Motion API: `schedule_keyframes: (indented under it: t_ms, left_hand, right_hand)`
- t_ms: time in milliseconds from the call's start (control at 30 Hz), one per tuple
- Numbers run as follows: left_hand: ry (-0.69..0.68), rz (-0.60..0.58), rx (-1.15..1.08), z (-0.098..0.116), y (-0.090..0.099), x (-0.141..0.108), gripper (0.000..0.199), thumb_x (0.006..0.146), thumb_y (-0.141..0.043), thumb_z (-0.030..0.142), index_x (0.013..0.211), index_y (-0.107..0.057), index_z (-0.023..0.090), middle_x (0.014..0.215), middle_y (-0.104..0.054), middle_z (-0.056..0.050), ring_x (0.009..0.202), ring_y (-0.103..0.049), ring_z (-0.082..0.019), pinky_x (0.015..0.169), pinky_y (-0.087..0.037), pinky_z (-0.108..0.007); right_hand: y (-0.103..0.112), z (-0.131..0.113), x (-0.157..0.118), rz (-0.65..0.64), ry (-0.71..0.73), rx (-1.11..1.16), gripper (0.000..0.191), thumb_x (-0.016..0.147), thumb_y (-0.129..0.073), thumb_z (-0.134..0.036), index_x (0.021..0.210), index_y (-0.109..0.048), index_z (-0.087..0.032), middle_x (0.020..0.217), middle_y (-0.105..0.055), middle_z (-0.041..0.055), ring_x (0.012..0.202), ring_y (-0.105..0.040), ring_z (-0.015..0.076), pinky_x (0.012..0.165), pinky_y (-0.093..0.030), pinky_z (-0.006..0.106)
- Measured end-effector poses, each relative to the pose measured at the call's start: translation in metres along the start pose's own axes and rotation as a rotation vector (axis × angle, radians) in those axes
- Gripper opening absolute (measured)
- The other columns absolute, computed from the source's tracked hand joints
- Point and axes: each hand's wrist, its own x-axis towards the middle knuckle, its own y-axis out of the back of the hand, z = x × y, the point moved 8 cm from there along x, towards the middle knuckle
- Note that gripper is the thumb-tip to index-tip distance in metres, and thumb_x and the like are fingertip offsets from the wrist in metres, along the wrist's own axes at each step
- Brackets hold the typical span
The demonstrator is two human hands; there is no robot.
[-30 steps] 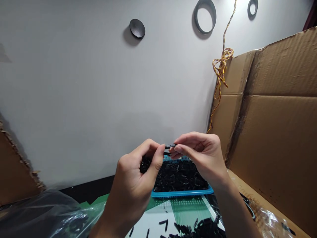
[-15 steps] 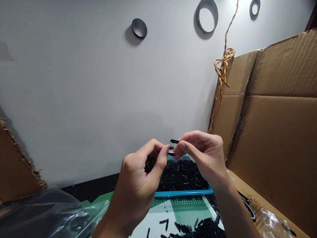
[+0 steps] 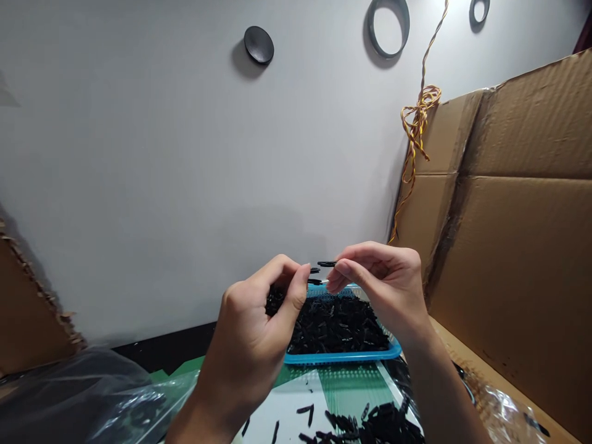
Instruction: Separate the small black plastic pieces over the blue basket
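Observation:
Between thumb and forefinger, my left hand (image 3: 263, 308) pinches small black plastic pieces (image 3: 315, 282) whose ends stick out to the right. My right hand (image 3: 379, 277) pinches another slim black plastic piece (image 3: 326, 264), held level and pointing left, slightly higher than those in the left. A small gap separates the two hands. Below and behind them stands a blue basket (image 3: 342, 357) filled with many similar black pieces. In front of it a loose pile of black pieces (image 3: 383, 425) lies on the green and white surface. The exact shape of the held pieces is too small to make out.
Tall cardboard (image 3: 518, 246) walls the right side, and torn cardboard (image 3: 32, 302) stands at left. Clear plastic bags (image 3: 102, 394) lie at lower left. A twisted yellow-brown wire (image 3: 419, 120) hangs by the grey wall (image 3: 161, 154), which bears a black disc (image 3: 259, 45) and rings.
My hands have drawn slightly apart, the left moving left and the right a little to the right. The black pieces in each hand are now separated by a wider gap.

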Motion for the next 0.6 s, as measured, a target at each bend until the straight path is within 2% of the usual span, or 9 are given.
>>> schedule_keyframes:
  t_ms: [133,200,300,367,467,600]
  left_hand:
    - [0.020,-0.003,-0.035,-0.002,-0.001,0.000,0.035,0.107,-0.058,0.041,0.077,-0.062,0.023,0.056,-0.043,0.007,0.048,-0.038,-0.010,0.047,-0.033,-0.025]
    - [0.055,0.002,-0.092,-0.007,-0.001,0.000,0.037,0.107,-0.057,0.044,0.077,-0.060,0.023,0.057,-0.044,0.007,0.049,-0.040,-0.010,0.047,-0.035,-0.024]
    - [0.101,-0.010,-0.155,-0.014,-0.003,0.000,0.038,0.107,-0.057,0.050,0.080,-0.060,0.023,0.063,-0.049,0.006,0.051,-0.044,-0.009,0.047,-0.037,-0.022]
    - [0.129,-0.016,-0.165,-0.020,-0.003,0.001,0.039,0.106,-0.057,0.054,0.083,-0.061,0.023,0.066,-0.050,0.005,0.053,-0.046,-0.009,0.047,-0.038,-0.022]
    - [0.146,-0.039,-0.159,-0.024,-0.005,0.001,0.043,0.106,-0.057,0.058,0.081,-0.058,0.023,0.065,-0.048,0.005,0.053,-0.045,-0.010,0.047,-0.039,-0.022]
    - [0.138,-0.054,-0.151,-0.022,-0.006,0.000,0.047,0.107,-0.054,0.058,0.077,-0.054,0.022,0.065,-0.046,0.005,0.055,-0.044,-0.010,0.050,-0.039,-0.023]
  right_hand:
    - [0.006,0.000,-0.001,0.032,0.024,-0.067,0.007,0.092,-0.084,-0.023,0.084,-0.083,-0.023,0.070,-0.082,0.0003,0.059,-0.079,0.0171,0.060,-0.070,0.028]
    - [0.014,0.004,0.001,0.063,0.033,-0.192,0.012,0.094,-0.082,-0.028,0.083,-0.081,-0.023,0.070,-0.081,0.0008,0.060,-0.079,0.0172,0.061,-0.068,0.029]
    - [0.026,0.022,0.006,0.073,0.001,-0.405,0.013,0.096,-0.078,-0.032,0.086,-0.079,-0.022,0.076,-0.081,0.0027,0.068,-0.079,0.0188,0.067,-0.067,0.033]
    - [0.029,0.035,0.009,0.029,-0.039,-0.474,0.009,0.092,-0.080,-0.031,0.093,-0.081,-0.022,0.080,-0.082,0.0042,0.071,-0.078,0.0204,0.067,-0.065,0.035]
    - [0.023,0.041,0.010,-0.074,-0.095,-0.478,0.018,0.092,-0.081,-0.035,0.106,-0.083,-0.023,0.086,-0.083,0.0048,0.073,-0.078,0.0208,0.065,-0.063,0.034]
    - [-0.001,0.022,0.002,-0.195,-0.106,-0.273,0.021,0.096,-0.080,-0.037,0.113,-0.082,-0.024,0.097,-0.085,0.0051,0.086,-0.081,0.0213,0.071,-0.066,0.033]
